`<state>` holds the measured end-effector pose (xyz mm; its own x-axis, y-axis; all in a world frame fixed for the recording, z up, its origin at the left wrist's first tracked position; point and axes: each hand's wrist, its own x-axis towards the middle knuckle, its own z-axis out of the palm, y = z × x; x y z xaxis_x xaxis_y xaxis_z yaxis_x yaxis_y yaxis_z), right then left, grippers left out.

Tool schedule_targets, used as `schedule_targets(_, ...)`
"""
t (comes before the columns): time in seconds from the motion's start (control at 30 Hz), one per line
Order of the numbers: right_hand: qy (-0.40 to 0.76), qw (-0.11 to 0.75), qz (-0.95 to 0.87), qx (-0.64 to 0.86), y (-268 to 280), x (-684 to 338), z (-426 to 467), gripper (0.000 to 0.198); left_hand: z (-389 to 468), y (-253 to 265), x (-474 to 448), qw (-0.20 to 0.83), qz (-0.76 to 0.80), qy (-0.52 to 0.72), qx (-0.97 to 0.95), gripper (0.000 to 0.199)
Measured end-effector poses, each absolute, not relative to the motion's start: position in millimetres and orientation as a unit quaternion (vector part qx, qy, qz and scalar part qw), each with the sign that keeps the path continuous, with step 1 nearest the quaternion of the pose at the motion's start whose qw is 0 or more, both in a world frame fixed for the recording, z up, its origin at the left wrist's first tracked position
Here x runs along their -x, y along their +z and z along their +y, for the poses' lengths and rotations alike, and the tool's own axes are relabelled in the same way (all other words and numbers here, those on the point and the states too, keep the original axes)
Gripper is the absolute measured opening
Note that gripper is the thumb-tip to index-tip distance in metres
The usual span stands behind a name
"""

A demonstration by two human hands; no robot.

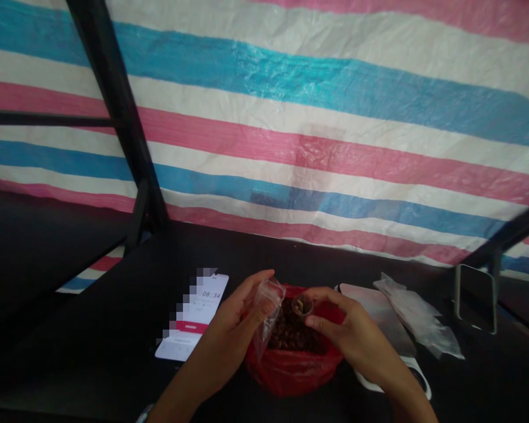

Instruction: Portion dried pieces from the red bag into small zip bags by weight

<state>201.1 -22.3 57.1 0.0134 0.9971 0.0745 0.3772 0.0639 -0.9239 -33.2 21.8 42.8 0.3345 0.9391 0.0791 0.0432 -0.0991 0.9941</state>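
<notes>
A red plastic bag (291, 373) stands with its mouth wide on the black table, holding many small dark brown pieces (291, 332) whose kind I cannot make out. Over its left side, my left hand (242, 308) is closed on a small clear plastic bag (268, 311), which hangs down with its mouth upward. My right hand (341, 320) pinches a small round cup (302, 305) between thumb and fingers above the red bag's right side. Some of the brown pieces show inside the cup. Cup and clear bag are close together but apart.
A phone with a lit timer screen (198, 317) lies left of my hands. Right of the red bag is a flat scale-like device (379, 317), with several clear plastic bags (418, 317) overlapping it. Farther right is a dark-screened phone (476, 299). A striped tarp (312, 117) and black frame post (119, 106) stand behind.
</notes>
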Motion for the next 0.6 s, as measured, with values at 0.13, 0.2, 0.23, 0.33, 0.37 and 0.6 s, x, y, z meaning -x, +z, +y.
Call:
schedule_targets(0.13,0.348,0.490,-0.588,0.541,66,-203,-26,0.030,16,43,16,0.531,0.406,0.384,-0.637,0.052)
schedule_targets(0.2,0.340,0.506,-0.583,0.537,72,-201,-28,0.033,14,42,9,0.524,0.398,0.375,-0.654,0.049)
schedule_targets(0.23,0.336,0.504,-0.588,0.536,75,-200,-30,0.033,13,42,6,0.513,0.393,0.376,-0.664,0.048)
schedule_targets(0.33,0.322,0.471,-0.623,0.534,83,-196,-36,0.030,13,38,-2,0.466,0.379,0.385,-0.701,0.043)
schedule_targets(0.37,0.315,0.460,-0.634,0.536,86,-195,-38,0.031,13,37,-4,0.452,0.372,0.386,-0.713,0.042)
schedule_targets(0.6,0.217,0.430,-0.668,0.568,90,-193,-44,0.047,13,33,-15,0.395,0.379,0.356,-0.758,0.056)
